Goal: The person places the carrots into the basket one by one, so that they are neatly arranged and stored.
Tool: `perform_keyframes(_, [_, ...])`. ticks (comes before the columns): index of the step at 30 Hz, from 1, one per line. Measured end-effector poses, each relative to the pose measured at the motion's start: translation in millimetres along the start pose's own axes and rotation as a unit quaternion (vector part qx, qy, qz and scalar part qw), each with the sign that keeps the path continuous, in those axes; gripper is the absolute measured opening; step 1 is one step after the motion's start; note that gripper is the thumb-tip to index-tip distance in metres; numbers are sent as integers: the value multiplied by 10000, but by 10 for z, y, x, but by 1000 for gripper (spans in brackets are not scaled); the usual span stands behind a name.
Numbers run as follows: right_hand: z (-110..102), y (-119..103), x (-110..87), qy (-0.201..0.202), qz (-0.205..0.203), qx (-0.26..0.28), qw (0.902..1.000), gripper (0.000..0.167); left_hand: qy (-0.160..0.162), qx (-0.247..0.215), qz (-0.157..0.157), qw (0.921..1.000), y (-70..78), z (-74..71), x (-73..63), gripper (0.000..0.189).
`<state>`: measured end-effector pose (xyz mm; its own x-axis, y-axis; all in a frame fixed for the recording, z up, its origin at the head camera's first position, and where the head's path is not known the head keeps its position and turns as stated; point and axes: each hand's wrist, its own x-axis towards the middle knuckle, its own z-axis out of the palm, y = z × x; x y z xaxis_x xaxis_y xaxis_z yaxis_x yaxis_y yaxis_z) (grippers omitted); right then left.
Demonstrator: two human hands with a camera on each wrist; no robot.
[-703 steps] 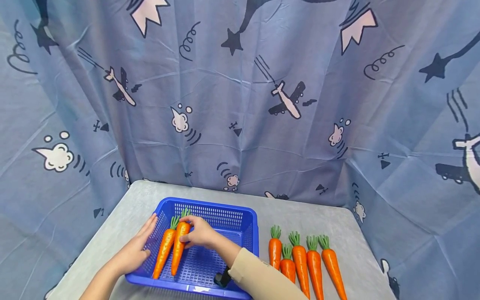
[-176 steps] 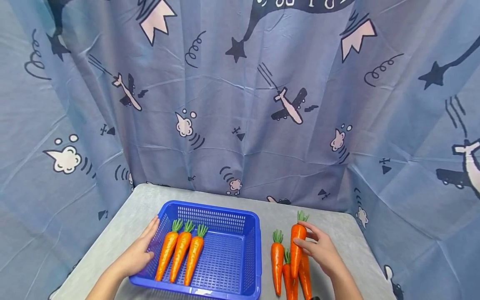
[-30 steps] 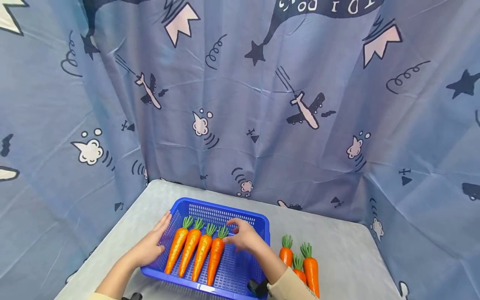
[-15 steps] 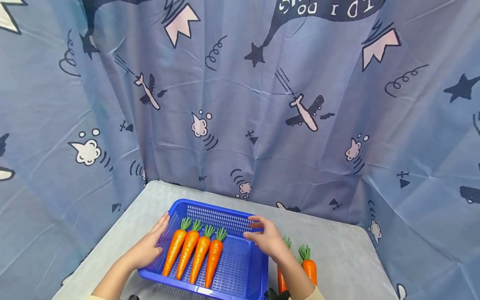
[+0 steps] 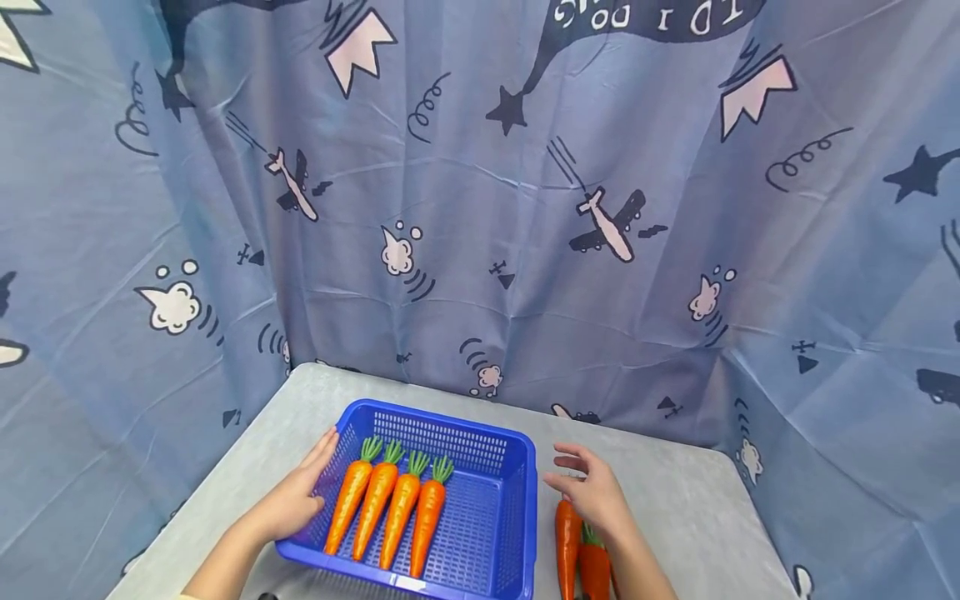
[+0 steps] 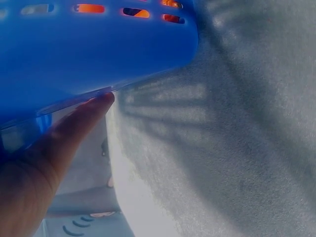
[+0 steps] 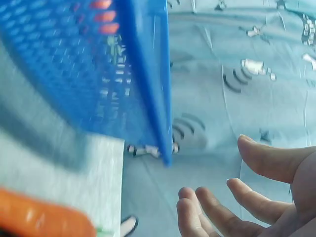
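Observation:
A blue plastic basket [image 5: 517, 517] holds several orange carrots [image 5: 402, 512] with green tops, lying side by side in its left half. My left hand [image 5: 288, 500] rests on the basket's left side with its fingers stretched along it; the left wrist view shows a digit touching the basket's rim [image 6: 89, 79]. Off the basket's right side, my right hand [image 5: 596, 492] hovers with spread, slightly bent fingers and nothing between them. Below it on the table lie loose carrots [image 5: 567, 546], partly covered by the hand and forearm. One loose carrot [image 7: 44, 217] also shows in the right wrist view.
The grey table [image 5: 675, 483] reaches past the basket on both sides. A blue patterned curtain [image 5: 480, 208] hangs behind it and along the left and right.
More carrots lie in the basket and fewer on the table than in the oldest frame. Over the last second my emptied right hand has moved rightward from the basket to above the loose carrots.

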<state>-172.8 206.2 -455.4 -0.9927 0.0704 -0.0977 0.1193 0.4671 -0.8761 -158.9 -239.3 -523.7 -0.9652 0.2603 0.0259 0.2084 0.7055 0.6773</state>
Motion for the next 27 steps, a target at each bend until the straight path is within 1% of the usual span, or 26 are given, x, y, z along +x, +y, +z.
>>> perform_keyframes(2, [-78, 110, 1, 54, 61, 65, 9999, 55, 0, 14, 6, 10000, -6, 4, -7, 94])
perform_keyframes(5, [-193, 272, 6, 143, 244, 15, 9996, 57, 42, 8, 72, 10000, -9, 3, -8, 93])
perform_keyframes(9, [-333, 470, 30, 229, 536, -476, 9972, 60, 87, -45, 162, 9998, -16, 1, 2, 91])
perform_keyframes(13, [-433, 682, 54, 276, 786, -965, 9918, 63, 92, -65, 138, 9998, -28, 3, 12, 91])
perform_keyframes(15, [-486, 799, 53, 234, 951, -1139, 9886, 65, 81, -61, 131, 9999, -26, 3, 20, 91])
perform_keyframes(19, [-569, 993, 44, -10, 1368, -1259, 9826, 67, 83, -70, 138, 9998, -21, -1, 29, 91])
perform_keyframes(23, [-596, 1198, 71, -245, 1759, -1226, 9764, 69, 63, -89, 103, 9999, -20, -6, 20, 91])
perform_keyframes(27, [-592, 1445, 172, -362, 2055, -1105, 9717, 69, 65, -85, 105, 9999, -22, -5, 16, 91])
